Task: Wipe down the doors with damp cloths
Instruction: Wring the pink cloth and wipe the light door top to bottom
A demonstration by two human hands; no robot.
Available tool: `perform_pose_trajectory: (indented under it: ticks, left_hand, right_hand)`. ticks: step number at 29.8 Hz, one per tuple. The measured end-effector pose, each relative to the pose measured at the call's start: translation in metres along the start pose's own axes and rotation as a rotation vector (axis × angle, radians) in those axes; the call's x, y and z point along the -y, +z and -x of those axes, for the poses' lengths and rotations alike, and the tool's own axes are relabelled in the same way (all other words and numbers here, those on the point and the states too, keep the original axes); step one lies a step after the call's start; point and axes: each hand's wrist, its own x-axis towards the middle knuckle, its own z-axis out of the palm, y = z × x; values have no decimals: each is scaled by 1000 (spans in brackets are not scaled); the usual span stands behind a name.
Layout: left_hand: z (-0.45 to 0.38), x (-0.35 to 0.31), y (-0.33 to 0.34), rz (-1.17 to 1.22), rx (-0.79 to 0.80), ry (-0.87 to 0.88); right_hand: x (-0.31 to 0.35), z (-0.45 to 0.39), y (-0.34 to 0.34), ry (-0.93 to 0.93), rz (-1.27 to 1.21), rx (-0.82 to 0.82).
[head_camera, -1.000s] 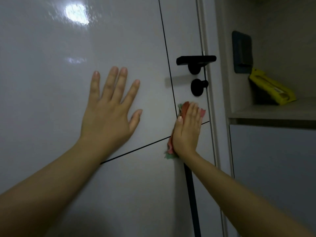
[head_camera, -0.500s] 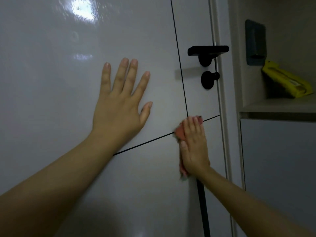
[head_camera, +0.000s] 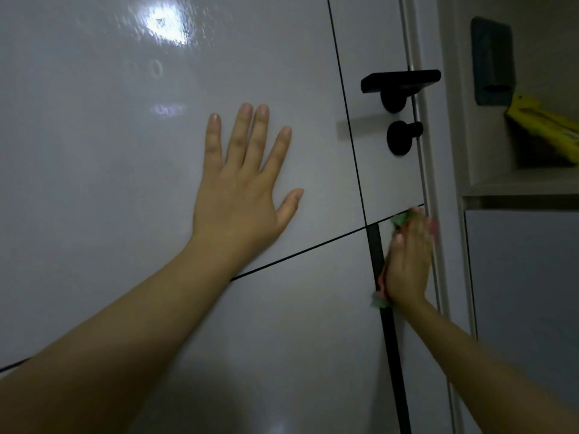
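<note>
A glossy grey door (head_camera: 131, 158) with thin black inlay lines fills most of the view. My left hand (head_camera: 241, 189) lies flat on it, fingers spread, holding nothing. My right hand (head_camera: 407, 255) presses a pink and green cloth (head_camera: 380, 296) against the door near its right edge, just right of the wide black vertical strip (head_camera: 391, 355) and below the slanted line. The cloth shows only above the fingertips and below the palm. A black lever handle (head_camera: 401, 81) and a black lock knob (head_camera: 402, 137) sit above my right hand.
The door frame (head_camera: 445, 183) runs down the right of the door. Beyond it is an open shelf (head_camera: 523, 183) with a yellow packet (head_camera: 545, 126) and a dark wall box (head_camera: 492, 61), and a grey cabinet front (head_camera: 526, 292) below.
My right hand has slid the cloth down from beside the lock, then right across the black strip to the door's edge. My left hand has stayed flat on the door.
</note>
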Motion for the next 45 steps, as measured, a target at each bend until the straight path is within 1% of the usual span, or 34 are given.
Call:
perform_pose_trajectory:
  ticks: [2, 4, 5, 6, 8, 9, 10, 11, 13, 15, 17, 18, 19, 20, 22, 23, 24, 25, 26, 29, 30, 31, 32, 33, 35, 36, 37, 38, 39, 40, 42, 43, 44, 45]
  left_hand:
    - [-1, 0, 0, 8, 1, 5]
    - [-1, -1, -1, 17, -2, 3]
    - [0, -1, 0, 13, -4, -1]
    - [0, -1, 0, 5, -3, -4]
    - [1, -1, 1, -6, -4, -4]
    - [1, -1, 1, -8, -6, -6]
    - [1, 0, 1, -7, -9, -8]
    - [1, 0, 1, -7, -9, -6]
    - [1, -1, 1, -4, -6, -1]
    - [-1, -1, 1, -4, -9, 6]
    - [-1, -2, 0, -24, -6, -9]
    - [0, -1, 0, -30, 4, -21]
    - [0, -2, -1, -28, 21, -30]
    - [0, -3, -4, -16, 43, -31]
    - [-2, -2, -12, 45, 79, -10]
    - [-1, -1, -18, 98, 86, 12]
    - [2, 2, -25, 154, 84, 26]
    - [9, 5, -31, 196, 76, 18]
    - [21, 9, -37, 210, 66, -11]
    - [69, 26, -47, 149, 59, -120]
    - [82, 33, -48, 125, 92, -135]
    - [91, 38, -47, 114, 140, -146]
    - [96, 41, -45, 126, 183, -160]
    - [98, 42, -44, 148, 205, -176]
    - [96, 40, -42, 173, 210, -193]
    - [96, 39, -41, 174, 215, -187]
    - [96, 39, -40, 174, 215, -173]
    - [96, 41, -40, 174, 216, -163]
    - [96, 42, -40, 174, 224, -157]
    - [97, 42, -41, 171, 232, -154]
    - [97, 41, -41, 172, 234, -158]
    - [97, 40, -42, 180, 235, -159]
    - [98, 40, -43, 186, 238, -159]
    - [98, 40, -42, 191, 241, -159]
  right_hand:
    - [-1, -8, -1, 161, -78, -54]
    - [8, 7, 2, 198, -61, -64]
    - [13, 19, 5, 151, -50, -32]
    - [19, 33, 9, 55, -34, 16]
    - [21, 54, 11, -188, 47, 122]
    - [17, 53, 9, -279, 82, 140]
    - [11, 46, 7, -311, 94, 133]
    - [6, 39, 4, -275, 72, 111]
    - [-9, 18, -4, -65, -24, 33]
    - [-13, 7, -9, 100, -38, -41]
    - [5, 17, -3, 180, 2, -42]
    - [20, 32, 7, 159, 71, -6]
    - [37, 58, 19, 15, 219, 33]
    - [53, 85, 31, -142, 324, 117]
    - [69, 127, 38, -420, 299, 287]
    - [72, 127, 31, -566, 252, 326]
    - [74, 119, 20, -641, 223, 343]
    - [70, 107, 14, -659, 215, 314]
    - [65, 90, 9, -591, 174, 278]
    - [77, 47, 11, -35, 54, 42]
    - [90, 48, 19, 101, 46, -16]
    - [102, 59, 27, 131, 55, -29]
    - [110, 78, 35, 39, 77, -8]
    - [114, 101, 42, -144, 95, 46]
    - [104, 136, 41, -651, 177, 225]
    - [91, 134, 33, -850, 205, 295]
    - [79, 122, 24, -963, 232, 325]
    - [69, 109, 17, -961, 239, 320]
    - [63, 94, 12, -827, 207, 278]
    - [62, 78, 9, -590, 161, 215]
    - [78, 63, 18, -70, 64, 23]
    - [95, 66, 27, 82, 51, -46]
    - [114, 75, 37, 99, 68, -68]
    - [131, 90, 45, -15, 91, -42]
